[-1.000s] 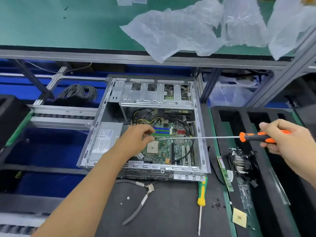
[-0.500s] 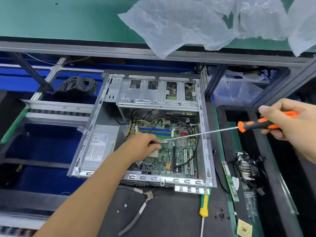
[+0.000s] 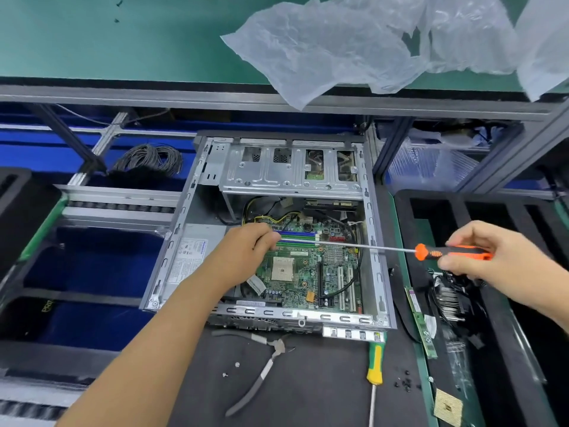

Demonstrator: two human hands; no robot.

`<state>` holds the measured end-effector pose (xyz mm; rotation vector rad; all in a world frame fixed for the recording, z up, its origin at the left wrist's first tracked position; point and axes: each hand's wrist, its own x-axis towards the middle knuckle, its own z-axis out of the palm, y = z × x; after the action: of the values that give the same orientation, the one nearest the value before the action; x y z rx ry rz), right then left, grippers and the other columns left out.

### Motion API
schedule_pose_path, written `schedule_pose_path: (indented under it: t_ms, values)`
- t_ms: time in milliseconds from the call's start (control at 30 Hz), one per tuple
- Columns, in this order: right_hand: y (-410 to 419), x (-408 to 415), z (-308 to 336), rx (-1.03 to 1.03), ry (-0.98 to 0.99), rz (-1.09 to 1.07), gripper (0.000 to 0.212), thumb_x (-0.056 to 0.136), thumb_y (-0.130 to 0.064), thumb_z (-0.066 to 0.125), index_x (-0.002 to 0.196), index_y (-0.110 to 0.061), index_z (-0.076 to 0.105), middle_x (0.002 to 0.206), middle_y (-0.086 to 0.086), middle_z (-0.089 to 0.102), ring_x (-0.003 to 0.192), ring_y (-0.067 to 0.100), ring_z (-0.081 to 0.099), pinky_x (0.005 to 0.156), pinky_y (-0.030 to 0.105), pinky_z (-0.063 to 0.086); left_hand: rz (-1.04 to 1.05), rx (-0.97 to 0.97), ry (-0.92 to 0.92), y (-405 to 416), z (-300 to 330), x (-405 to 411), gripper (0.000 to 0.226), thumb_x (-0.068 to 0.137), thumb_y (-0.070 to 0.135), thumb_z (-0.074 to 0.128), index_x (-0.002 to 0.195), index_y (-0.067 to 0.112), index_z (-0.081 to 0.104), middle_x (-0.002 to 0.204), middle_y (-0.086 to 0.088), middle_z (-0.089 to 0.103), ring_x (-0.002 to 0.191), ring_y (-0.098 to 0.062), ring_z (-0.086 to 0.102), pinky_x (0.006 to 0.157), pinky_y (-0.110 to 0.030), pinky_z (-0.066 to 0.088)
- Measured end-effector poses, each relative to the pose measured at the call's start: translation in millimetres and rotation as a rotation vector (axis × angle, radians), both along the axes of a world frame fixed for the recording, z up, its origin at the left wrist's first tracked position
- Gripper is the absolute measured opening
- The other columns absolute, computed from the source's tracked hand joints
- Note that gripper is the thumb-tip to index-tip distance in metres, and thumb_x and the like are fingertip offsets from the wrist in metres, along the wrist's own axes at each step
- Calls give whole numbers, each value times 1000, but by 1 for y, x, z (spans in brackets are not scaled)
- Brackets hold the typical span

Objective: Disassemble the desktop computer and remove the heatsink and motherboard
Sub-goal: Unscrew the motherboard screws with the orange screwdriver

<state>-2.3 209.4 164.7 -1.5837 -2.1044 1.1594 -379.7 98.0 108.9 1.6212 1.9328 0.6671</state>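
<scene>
An open grey desktop case [image 3: 377, 272] lies flat on the black mat. Inside sits the green motherboard [image 3: 311, 272] with a bare CPU socket [image 3: 282, 269]. My right hand [image 3: 492, 257] grips the orange handle of a long screwdriver [image 3: 449, 252]; its shaft runs left across the case. My left hand [image 3: 249, 245] is inside the case at the board's upper left, fingers curled at the shaft's tip, which they hide. A finned heatsink [image 3: 448, 298] with its wires lies in the black tray at the right.
Pliers [image 3: 261, 374], a yellow-green screwdriver [image 3: 375, 365] and loose screws [image 3: 406, 383] lie on the mat in front of the case. A RAM stick [image 3: 420, 322] rests on the tray edge. The power supply [image 3: 191, 257] fills the case's left. Plastic bags [image 3: 338, 47] lie on the green shelf.
My left hand shifted up the board from near the CPU socket toward the RAM slots. The screwdriver shaft levelled out, its tip staying at my left fingers. The view moved slightly.
</scene>
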Motion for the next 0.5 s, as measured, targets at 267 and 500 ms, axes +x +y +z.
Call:
schedule_pose_path:
  t_ms: [267, 500]
  values:
    - [-30, -14, 10, 282, -286, 292, 29, 67, -70, 58, 84, -47, 60, 80, -16, 61, 72, 3, 58, 65, 21, 45, -6, 43, 76, -15, 5, -3, 31, 100, 37, 44, 77, 20, 59, 76, 6, 57, 72, -2, 52, 61, -14, 34]
    - [-52, -13, 14, 323, -244, 274, 13, 81, -40, 70, 80, -40, 57, 81, -20, 60, 73, 2, 54, 57, 21, 36, -30, 92, 41, -39, 27, -2, 33, 95, 41, 49, 77, 17, 63, 76, 2, 59, 74, -5, 52, 64, -12, 40]
